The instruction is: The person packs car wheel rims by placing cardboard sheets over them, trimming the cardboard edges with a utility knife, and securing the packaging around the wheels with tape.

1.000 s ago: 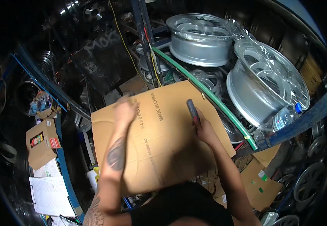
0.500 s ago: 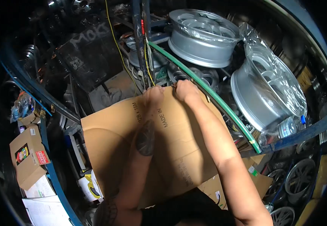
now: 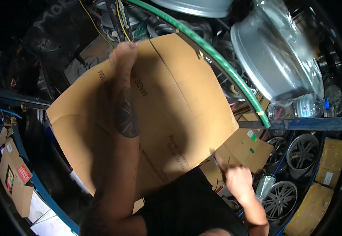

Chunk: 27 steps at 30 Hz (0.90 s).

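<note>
Clasping likely light, bendable cardboard point(image 3: 202, 94) by its far edge, the left hand point(image 3: 124, 54) braces it; the right hand point(image 3: 240, 181) clenches a cutter point(image 3: 217, 160).

A smooth, matt face of brown paperboard, scored by a straight crease and marked with faint dents, is shown by the broad cardboard sheet point(image 3: 206, 90) at the centre. At two o'clock, a satiny metallic sheen is given off by the silver metal wheel rim point(image 3: 255, 55), overlaid by glossy, crinkled clear plastic film point(image 3: 287, 29). Glossy plastic is seen in the green tubular hose point(image 3: 202, 44) at one o'clock. Matt black cloth is seen in the dark garment point(image 3: 190, 200) at six o'clock.
</note>
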Each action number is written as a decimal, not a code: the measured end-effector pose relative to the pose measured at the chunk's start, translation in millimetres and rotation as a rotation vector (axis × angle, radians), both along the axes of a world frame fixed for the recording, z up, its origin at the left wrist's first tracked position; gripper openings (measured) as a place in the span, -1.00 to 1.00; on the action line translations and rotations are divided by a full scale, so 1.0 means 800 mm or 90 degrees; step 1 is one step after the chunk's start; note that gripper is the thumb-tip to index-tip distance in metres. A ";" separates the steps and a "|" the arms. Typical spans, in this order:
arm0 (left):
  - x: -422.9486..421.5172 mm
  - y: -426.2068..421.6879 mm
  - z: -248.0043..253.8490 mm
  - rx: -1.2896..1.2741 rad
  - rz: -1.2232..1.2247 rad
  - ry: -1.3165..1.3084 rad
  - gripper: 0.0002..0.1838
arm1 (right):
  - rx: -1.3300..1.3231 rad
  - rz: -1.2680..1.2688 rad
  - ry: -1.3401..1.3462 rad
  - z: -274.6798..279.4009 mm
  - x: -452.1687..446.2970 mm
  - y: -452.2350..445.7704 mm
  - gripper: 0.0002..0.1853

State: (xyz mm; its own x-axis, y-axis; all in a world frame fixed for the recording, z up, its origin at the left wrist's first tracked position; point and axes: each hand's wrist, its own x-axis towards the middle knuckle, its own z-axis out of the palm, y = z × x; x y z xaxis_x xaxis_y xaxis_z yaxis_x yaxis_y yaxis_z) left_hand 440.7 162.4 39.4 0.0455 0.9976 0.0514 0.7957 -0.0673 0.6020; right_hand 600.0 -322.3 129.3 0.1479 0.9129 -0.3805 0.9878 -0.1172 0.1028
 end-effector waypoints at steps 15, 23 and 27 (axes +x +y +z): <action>-0.118 -0.181 0.021 0.308 -0.166 0.143 -0.40 | 0.492 -0.405 0.502 -0.128 0.079 0.029 -0.69; -0.362 -0.392 0.052 0.017 0.351 0.035 -0.47 | 0.409 -0.166 0.623 -0.152 0.031 0.246 -0.71; -0.357 -0.389 0.049 0.013 0.391 0.099 -0.56 | 0.415 -0.239 0.616 -0.152 0.013 0.270 -0.69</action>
State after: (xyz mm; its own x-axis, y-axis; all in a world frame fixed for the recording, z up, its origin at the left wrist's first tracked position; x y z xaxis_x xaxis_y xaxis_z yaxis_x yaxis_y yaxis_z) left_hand 155.4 -148.5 78.3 -0.5261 0.8433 0.1097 0.7714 0.4189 0.4791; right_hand 610.5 -106.0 7.7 0.3529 0.9351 0.0334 0.5183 -0.1656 -0.8390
